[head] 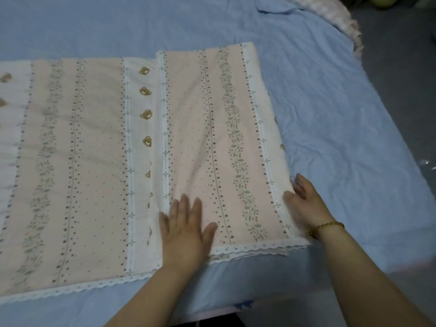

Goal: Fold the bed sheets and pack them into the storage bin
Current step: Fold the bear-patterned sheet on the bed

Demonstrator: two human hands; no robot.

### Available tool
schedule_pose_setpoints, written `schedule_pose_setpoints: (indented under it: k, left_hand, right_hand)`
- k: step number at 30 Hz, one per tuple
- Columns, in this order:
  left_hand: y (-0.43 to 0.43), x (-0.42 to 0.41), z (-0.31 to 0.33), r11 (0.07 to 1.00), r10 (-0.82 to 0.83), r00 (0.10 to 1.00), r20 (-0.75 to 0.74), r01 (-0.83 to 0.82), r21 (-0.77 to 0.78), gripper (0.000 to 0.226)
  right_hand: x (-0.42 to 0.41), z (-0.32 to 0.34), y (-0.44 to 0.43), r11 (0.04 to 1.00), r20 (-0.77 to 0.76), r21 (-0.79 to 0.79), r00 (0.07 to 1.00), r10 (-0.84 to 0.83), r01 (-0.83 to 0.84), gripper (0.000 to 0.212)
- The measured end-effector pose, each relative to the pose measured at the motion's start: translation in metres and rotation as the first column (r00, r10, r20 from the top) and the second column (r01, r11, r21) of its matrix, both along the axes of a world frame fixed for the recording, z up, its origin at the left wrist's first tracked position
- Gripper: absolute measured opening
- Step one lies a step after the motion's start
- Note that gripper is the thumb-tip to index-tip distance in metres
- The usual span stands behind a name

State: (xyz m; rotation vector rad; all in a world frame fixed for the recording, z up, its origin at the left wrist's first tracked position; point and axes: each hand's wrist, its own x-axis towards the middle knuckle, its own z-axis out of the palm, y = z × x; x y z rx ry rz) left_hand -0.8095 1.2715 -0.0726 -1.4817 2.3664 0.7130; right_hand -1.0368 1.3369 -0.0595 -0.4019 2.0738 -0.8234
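A pink frilled cloth [330, 15] lies bunched at the far corner of the blue-covered bed [330, 114], beside grey floor [401, 67].

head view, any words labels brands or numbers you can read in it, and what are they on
None: no word, number, label or brand mark can be read anywhere in this view.
pink sheet: printed patterns only (bear heads, hearts, leaf vines, small crosses), no lettering.
blue bed cover: plain, no print.
gold bracelet: too small to show any marking.

head cam | wide-angle | faces fwd+down | close over sheet [212, 138] on bed [330, 102]
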Motion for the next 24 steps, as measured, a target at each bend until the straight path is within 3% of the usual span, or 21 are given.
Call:
schedule_pose_setpoints:
  k: [4,6,10,12,21,24]
  left_hand:
    - [0.016,-0.076,0.012,0.994,-0.059,0.985,-0.164,0.073,0.082,0.113]
    - [0.022,-0.105,0.012,0.988,-0.077,0.983,-0.169,0.097,0.116,0.114]
    - [0.034,-0.148,-0.009,0.998,0.035,0.993,-0.113,-0.028,0.064,0.110]
    - [0.038,-0.172,-0.022,0.994,0.101,0.983,-0.154,-0.095,0.047,0.090]
    - [0.044,-0.215,-0.050,0.974,0.217,0.964,-0.156,-0.224,-0.029,0.060]
    - [0.038,-0.215,-0.043,0.973,0.229,0.968,-0.103,-0.226,0.038,0.055]
  right_hand:
    - [-0.034,0.015,-0.028,0.984,0.231,-0.028,0.959,-0.163,0.174,0.051]
    - [-0.050,0.019,-0.042,0.951,0.373,-0.076,0.893,-0.252,0.300,0.047]
    - [-0.084,0.017,-0.070,0.928,0.521,-0.135,0.822,-0.231,0.347,0.052]
    - [-0.105,0.009,-0.086,0.923,0.565,-0.155,0.798,-0.210,0.353,0.055]
    - [-0.154,-0.016,-0.179,0.952,0.672,-0.214,0.741,-0.020,0.220,0.059]
    - [-0.151,-0.013,-0.206,0.965,0.627,-0.221,0.778,0.033,0.138,0.039]
